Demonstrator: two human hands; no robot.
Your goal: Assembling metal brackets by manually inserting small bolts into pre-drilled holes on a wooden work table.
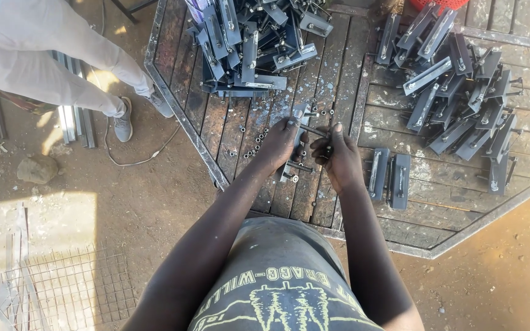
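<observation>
Metal bracket point(295, 144) was gripped by left hand point(280, 147); rod point(315, 130) was pinched by right hand point(335, 156), bracket pile point(253, 43) at 12 o'clock. Assembly step judged; alignment needed next.

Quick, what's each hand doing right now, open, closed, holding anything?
Left hand: closed on a dark metal bracket over the wooden table.
Right hand: closed, pinching a thin metal bolt against the same bracket.

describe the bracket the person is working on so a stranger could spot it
Start at the wooden table, between its two heaps of dark metal brackets. At the near edge, the left hand and right hand hold one bracket; it alone is lifted and gripped.
</observation>
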